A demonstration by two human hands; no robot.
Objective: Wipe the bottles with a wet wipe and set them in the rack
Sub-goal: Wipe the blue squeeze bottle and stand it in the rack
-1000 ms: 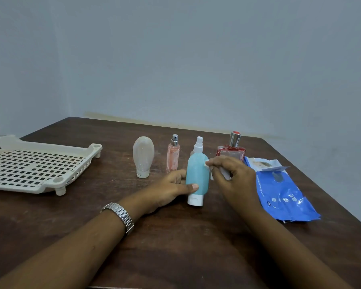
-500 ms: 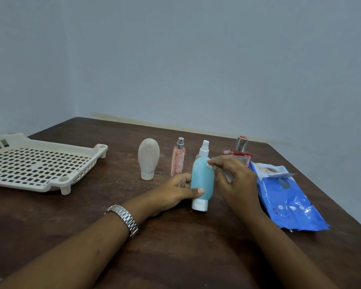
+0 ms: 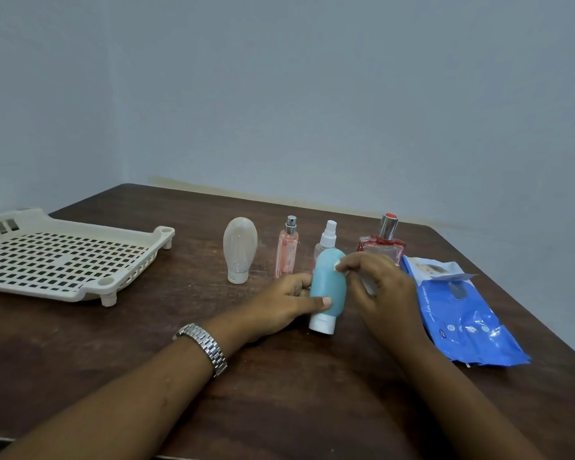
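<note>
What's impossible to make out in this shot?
Head view:
White slotted plastic rack: left end cut off by frame edge.
White spray bottle: body hidden behind teal squeeze bottle.
White wet wipe: mostly hidden inside right hand.
Blue wipe pack: print too small to read.

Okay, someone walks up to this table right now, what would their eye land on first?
Most likely the teal bottle at the middle of the table, cap down, gripped by the left hand while the right hand pinches a wipe against its upper side. Next come the bright blue wipes pack at the right and the cream rack at the far left, with no bottle in it.
</note>
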